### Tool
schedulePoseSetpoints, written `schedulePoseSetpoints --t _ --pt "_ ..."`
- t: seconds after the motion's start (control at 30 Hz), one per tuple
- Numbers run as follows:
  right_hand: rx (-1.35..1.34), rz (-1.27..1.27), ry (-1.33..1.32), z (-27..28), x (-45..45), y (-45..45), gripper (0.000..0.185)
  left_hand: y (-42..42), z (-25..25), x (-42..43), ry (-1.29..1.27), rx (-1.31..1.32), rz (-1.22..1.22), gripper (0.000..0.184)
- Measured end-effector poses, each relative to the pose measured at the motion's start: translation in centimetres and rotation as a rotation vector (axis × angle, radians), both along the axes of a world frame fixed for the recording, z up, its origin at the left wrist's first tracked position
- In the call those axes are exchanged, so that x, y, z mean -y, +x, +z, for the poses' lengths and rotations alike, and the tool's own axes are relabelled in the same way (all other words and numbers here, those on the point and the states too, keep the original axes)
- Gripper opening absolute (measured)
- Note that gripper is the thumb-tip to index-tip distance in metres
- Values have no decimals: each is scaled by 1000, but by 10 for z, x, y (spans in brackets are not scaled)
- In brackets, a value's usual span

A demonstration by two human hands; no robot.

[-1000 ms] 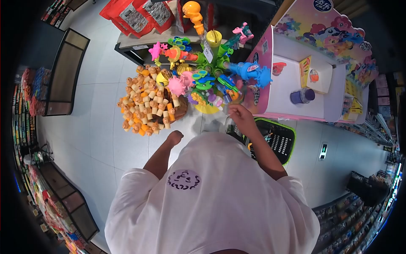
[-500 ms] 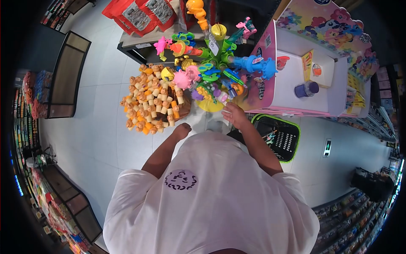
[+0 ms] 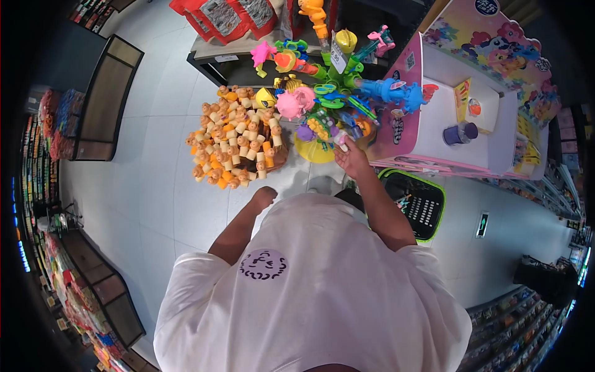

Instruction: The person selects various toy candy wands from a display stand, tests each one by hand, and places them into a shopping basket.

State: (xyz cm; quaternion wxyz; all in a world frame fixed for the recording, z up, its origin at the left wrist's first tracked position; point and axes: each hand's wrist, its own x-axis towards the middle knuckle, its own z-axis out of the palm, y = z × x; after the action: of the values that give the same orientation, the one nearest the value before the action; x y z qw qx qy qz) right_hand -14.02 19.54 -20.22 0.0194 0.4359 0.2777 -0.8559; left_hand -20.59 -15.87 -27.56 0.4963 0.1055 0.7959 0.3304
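My right hand (image 3: 352, 160) reaches to the low front of a toy display stand, its fingers closed on a small white-and-purple toy (image 3: 340, 140). Around that toy hang a purple piece and a yellow one (image 3: 318, 128), with green toys (image 3: 327, 96) above them. Higher on the stand are a pink flower-like toy (image 3: 295, 103), a blue toy (image 3: 396, 93) and a price tag (image 3: 338, 57). A round yellow base (image 3: 314, 150) shows at the bottom. My left hand (image 3: 265, 197) hangs before my shirt, fingers curled, with nothing visible in it.
Left of the stand, a container heaped with small orange and cream toy figures (image 3: 235, 139) sits on the floor. A pink cartoon display bin (image 3: 396, 133) holding a purple jar (image 3: 460, 133) stands at the right. Below it is a black basket with a green rim (image 3: 441, 214).
My right hand has gone from spread fingers beside the toy to closing on it. The view has shifted, so the displays sit farther right. My left hand stays curled.
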Motion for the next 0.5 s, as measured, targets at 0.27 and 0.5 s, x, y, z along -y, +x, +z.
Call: schedulePoseSetpoints --t 0.27,0.5 --pt "29 24 49 4 -1 1 33 -18 97 -146 434 323 322 53" --pt "-65 -26 115 6 -10 18 18 -28 114 -190 512 342 361 55"
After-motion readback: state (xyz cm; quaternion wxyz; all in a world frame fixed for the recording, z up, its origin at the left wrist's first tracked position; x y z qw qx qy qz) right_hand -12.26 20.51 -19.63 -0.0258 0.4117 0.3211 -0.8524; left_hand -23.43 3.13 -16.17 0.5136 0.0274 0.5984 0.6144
